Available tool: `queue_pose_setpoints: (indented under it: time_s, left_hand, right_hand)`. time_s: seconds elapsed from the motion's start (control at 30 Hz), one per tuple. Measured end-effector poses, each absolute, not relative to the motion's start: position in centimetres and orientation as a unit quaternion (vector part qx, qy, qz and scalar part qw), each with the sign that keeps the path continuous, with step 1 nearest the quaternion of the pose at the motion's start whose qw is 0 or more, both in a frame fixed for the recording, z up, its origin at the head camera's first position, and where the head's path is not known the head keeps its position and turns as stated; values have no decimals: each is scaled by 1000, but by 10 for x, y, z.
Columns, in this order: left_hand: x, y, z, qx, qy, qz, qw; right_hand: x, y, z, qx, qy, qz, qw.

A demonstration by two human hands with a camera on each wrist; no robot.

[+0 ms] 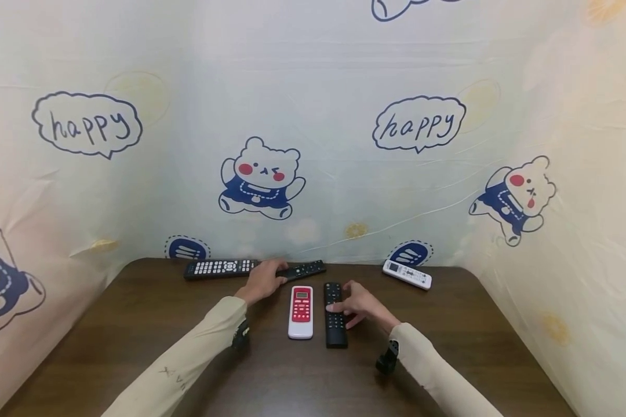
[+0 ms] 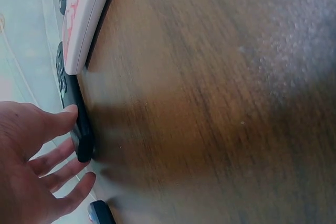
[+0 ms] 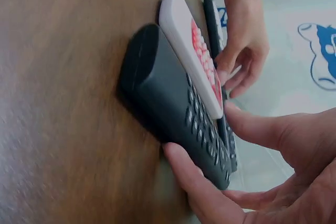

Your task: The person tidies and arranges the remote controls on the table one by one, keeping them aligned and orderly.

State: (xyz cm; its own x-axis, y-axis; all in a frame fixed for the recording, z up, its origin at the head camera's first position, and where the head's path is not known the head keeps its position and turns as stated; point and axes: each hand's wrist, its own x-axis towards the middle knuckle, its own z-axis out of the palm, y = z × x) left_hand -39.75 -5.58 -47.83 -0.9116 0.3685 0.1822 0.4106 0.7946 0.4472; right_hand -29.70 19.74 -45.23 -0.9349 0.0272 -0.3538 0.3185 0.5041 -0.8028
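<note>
My left hand (image 1: 263, 281) is at the left end of a small black remote control (image 1: 306, 270) near the table's back edge. In the left wrist view, its thumb lies against the near side, with the other fingers spread behind it. My right hand (image 1: 362, 304) spans a longer black remote control (image 1: 336, 333), thumb across the buttons and fingers along its right edge. Between the hands lies a white remote with a red face (image 1: 301, 313). A wide black remote with white buttons (image 1: 216, 268) lies just left of my left hand, which partly covers its right end.
A white remote control (image 1: 407, 274) lies slanted at the back right of the brown wooden table (image 1: 302, 376). A patterned curtain (image 1: 334, 174) rises behind the table and along both sides. Both wrists carry black camera straps.
</note>
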Motion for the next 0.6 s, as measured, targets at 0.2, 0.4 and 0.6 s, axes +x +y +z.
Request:
queue_pose_setpoints:
  time_s: [0.2, 0.4, 0.6]
  left_hand:
    - [-396, -58, -479, -208, -948, -238, 41]
    - [-397, -57, -477, -214, -945, -244, 35]
    - [-398, -56, -478, -227, -942, -248, 21]
  right_hand:
    - [-289, 191, -462, 51, 875, -467, 114]
    - [-288, 192, -463, 50, 882, -458, 100]
    - [-289, 192, -462, 52, 894, -433, 102]
